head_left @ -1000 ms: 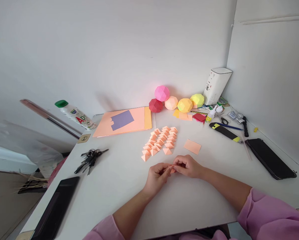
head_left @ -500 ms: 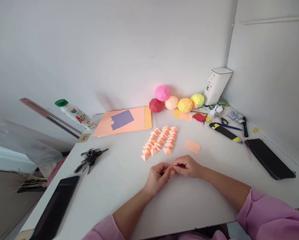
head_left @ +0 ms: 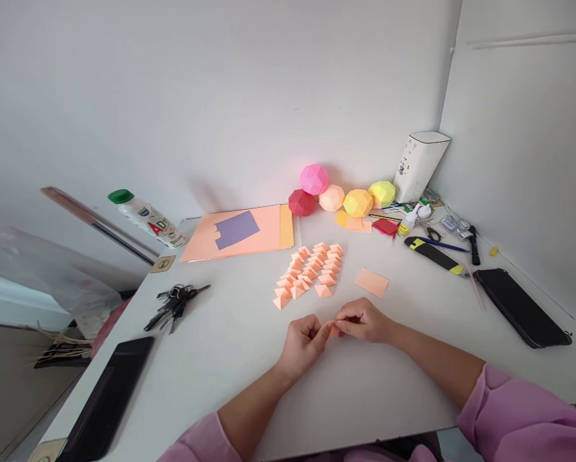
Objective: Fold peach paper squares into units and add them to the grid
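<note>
Between my fingertips is a small piece of peach paper (head_left: 335, 329), mostly covered by the fingers, so its fold is hard to make out. My left hand (head_left: 304, 343) pinches its left side, and my right hand (head_left: 365, 321) pinches the right. Just beyond the hands stand several folded peach paper pieces (head_left: 308, 271) in slanting rows, each with a pointed peak. A flat peach paper rectangle (head_left: 371, 282) lies past my right hand, apart from it.
Faceted paper balls, including a pink one (head_left: 313, 179), sit along the wall. Peach sheets (head_left: 199, 240) lie at back left. Keys (head_left: 176, 303) and a black slab (head_left: 110, 398) are left; a box cutter (head_left: 435, 255), glue bottle (head_left: 406, 224) and phone (head_left: 521, 308) are right.
Both hands keep pinching the peach paper in nearly the same place, with only slight finger movement. The whole view has shifted a little.
</note>
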The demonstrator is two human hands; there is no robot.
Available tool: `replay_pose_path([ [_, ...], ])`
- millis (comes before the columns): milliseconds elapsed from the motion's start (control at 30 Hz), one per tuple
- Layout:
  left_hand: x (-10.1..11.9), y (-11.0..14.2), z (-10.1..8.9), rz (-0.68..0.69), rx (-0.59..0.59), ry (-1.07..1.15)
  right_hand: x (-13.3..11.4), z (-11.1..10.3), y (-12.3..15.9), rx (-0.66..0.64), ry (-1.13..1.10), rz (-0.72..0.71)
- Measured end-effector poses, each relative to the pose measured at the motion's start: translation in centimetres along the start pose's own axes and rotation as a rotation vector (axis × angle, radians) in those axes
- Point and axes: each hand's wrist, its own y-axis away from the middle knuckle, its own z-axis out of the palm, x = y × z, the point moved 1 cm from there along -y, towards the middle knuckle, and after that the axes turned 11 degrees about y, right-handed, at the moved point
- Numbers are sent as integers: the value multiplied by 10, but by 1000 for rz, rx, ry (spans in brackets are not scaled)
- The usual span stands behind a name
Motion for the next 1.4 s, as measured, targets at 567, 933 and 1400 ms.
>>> replay_pose_path([
  [567,10,-2,-2,18,-57,62,1,4,0,304,375,-377],
  [933,4,-4,-3,-29,-24,173,-2,2,-1,239,266,-299],
  [1400,3,-5,-1,-66,11,173,8,6,-1,376,233,-299],
])
